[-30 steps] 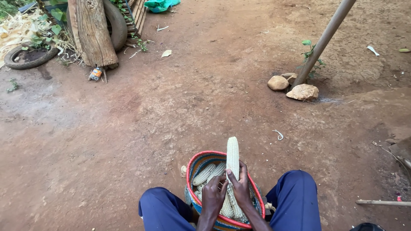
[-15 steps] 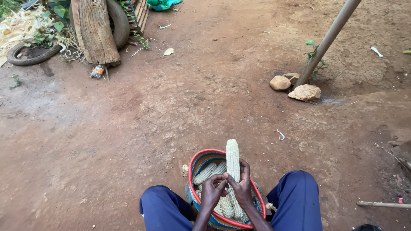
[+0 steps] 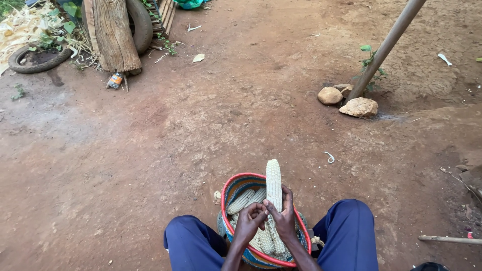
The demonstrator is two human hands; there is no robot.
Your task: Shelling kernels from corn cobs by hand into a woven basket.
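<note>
My right hand (image 3: 285,218) grips 1 pale, dry maize cob (image 3: 273,184) low; my left hand (image 3: 249,222) pinches its kernels. Light, stiff, bumpy.

Packaging: one item, on bare ground

Small crumpled packet (image 3: 115,80), orange, blue and white, lying on the red dirt at the foot of the upright wooden plank (image 3: 116,35), far left; print unreadable.

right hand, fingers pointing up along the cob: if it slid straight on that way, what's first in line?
Probably only the maize cob itself: the right hand already grips it. Past the tip lies bare dirt; depth unclear.
</note>
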